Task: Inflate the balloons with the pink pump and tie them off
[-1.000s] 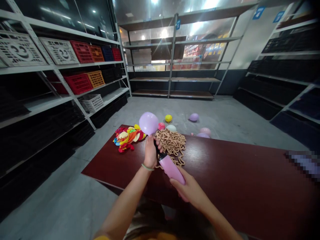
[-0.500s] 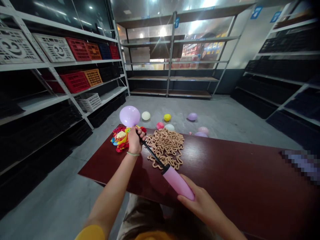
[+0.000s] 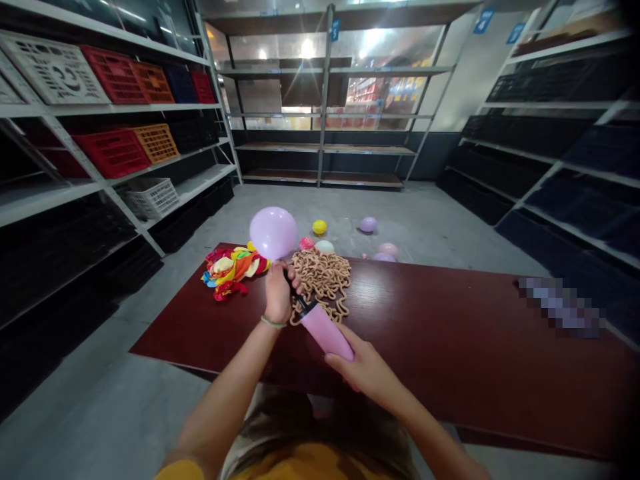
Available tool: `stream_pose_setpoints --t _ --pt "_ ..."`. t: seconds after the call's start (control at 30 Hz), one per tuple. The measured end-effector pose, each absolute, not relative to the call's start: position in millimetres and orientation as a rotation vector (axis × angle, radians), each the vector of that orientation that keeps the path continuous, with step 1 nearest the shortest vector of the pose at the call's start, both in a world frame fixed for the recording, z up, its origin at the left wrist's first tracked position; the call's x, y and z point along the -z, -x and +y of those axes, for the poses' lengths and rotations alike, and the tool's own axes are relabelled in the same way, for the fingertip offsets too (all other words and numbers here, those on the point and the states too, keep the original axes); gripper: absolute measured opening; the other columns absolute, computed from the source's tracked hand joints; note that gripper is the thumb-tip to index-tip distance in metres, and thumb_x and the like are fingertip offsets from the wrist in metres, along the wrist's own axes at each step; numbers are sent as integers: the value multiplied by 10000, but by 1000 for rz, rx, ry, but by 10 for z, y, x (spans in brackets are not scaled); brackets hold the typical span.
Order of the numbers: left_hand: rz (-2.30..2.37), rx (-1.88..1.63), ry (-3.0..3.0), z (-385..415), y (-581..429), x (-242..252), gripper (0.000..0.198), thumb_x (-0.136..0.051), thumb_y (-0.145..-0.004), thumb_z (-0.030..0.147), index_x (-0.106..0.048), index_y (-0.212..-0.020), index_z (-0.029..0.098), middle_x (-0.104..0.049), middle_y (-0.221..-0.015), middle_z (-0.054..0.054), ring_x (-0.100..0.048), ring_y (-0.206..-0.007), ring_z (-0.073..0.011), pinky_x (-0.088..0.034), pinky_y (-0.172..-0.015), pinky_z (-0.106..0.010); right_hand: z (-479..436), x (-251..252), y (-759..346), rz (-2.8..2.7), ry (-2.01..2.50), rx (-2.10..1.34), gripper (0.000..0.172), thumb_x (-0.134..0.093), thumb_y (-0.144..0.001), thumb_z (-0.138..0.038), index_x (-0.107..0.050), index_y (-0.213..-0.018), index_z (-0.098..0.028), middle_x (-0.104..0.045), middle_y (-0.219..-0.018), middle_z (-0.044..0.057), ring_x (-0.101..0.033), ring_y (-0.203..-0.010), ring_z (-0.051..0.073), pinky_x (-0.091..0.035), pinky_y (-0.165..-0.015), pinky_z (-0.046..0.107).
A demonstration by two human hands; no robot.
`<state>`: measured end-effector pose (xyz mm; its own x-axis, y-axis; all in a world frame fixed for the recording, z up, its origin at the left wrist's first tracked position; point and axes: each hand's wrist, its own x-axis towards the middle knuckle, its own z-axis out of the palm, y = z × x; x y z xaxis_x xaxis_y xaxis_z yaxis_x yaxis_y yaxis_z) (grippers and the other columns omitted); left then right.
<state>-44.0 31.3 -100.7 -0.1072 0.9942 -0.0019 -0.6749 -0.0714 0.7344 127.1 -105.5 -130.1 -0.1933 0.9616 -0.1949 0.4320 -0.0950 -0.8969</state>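
Note:
A pink hand pump [image 3: 327,332] with a black end slants over the dark red table [image 3: 425,320]. My left hand [image 3: 281,293] is closed round the pump's black front end, where a light purple balloon [image 3: 273,233] sits inflated on the tip. My right hand [image 3: 363,367] grips the pink barrel at its near end. Little of the black rod shows between barrel and left hand. Left of my left hand lies a pile of colourful deflated balloons [image 3: 230,268]. Just beyond and right of it is a heap of tan, curly cord-like pieces [image 3: 323,277].
Beyond the table, several inflated balloons lie on the floor, among them a yellow one [image 3: 319,227] and a purple one [image 3: 368,225]. A pixelated item [image 3: 557,303] is at the table's right. Shelves with crates [image 3: 115,150] stand left; more shelves stand ahead and right.
The pink barrel has moved toward my left hand, so the black rod shows much less. The purple balloon looks larger. The view has shifted slightly to the right.

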Motion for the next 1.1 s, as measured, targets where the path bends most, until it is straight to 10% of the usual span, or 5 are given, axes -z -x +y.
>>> stream_pose_setpoints --t 0.17,0.7,1.1 --pt "709 -1658 -566 625 808 845 162 -499 -923 264 -429 -787 211 -370 -579 79 -374 -389 -62 -283 -353 -169 -1209 1237 -1507 -1826 1454 -1103 629 -688 -815 -351 -521 -1417 -275 -671 -1302 56 -664 -1105 285 -496 -982 404" --pt "696 -1556 -529 168 239 1134 199 -541 -919 320 -436 -786 213 -389 -596 68 -383 -406 -71 -328 -361 -184 -958 1245 -1295 -1778 1575 -1037 560 -651 -849 -459 -567 -1369 -267 -752 -1124 63 -709 -999 311 -523 -855 406" --pt "683 -1673 -491 689 844 911 180 -544 -907 288 -428 -790 215 -365 -588 81 -376 -400 -62 -291 -365 -172 -1267 1153 -1760 -1957 1509 -962 656 -677 -841 -415 -491 -1458 -290 -590 -1427 64 -614 -1225 306 -459 -1046 428"
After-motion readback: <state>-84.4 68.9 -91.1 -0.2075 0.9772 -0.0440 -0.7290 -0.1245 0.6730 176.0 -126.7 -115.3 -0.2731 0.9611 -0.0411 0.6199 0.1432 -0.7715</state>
